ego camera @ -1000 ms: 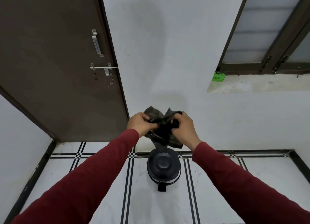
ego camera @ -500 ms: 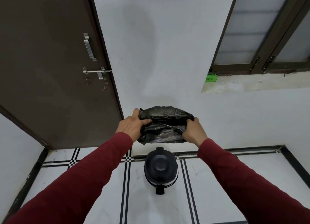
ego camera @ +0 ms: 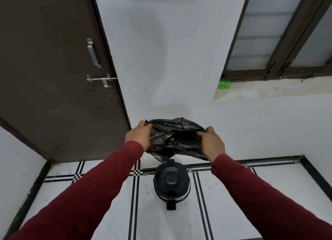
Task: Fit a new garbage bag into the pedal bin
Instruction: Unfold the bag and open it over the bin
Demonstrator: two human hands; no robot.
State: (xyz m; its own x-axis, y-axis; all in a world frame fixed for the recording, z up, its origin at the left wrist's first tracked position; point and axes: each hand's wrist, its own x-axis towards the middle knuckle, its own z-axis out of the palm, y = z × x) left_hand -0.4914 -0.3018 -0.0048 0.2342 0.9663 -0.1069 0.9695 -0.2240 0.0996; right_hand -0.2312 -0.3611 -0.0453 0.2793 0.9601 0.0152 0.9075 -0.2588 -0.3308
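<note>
A crumpled black garbage bag (ego camera: pixel 175 137) is stretched between my two hands in mid-air. My left hand (ego camera: pixel 138 136) grips its left edge and my right hand (ego camera: pixel 212 143) grips its right edge, with a dark gap showing in the middle of the bag. Below the bag, on the floor by the wall, stands the small black pedal bin (ego camera: pixel 171 183) with its lid down. Its pedal (ego camera: pixel 171 206) points toward me. The bag's lowest fold hangs just above the bin's far rim.
A dark brown door (ego camera: pixel 53 74) with a metal handle and bolt fills the left. A window sill (ego camera: pixel 269 89) with a green box (ego camera: pixel 224 83) is at the upper right. White floor tiles with black stripes (ego camera: pixel 133 194) surround the bin.
My hands have moved apart, spreading the bag from a tight bundle into a wide stretched shape. The view has shifted slightly, with the bin still shut on the floor.
</note>
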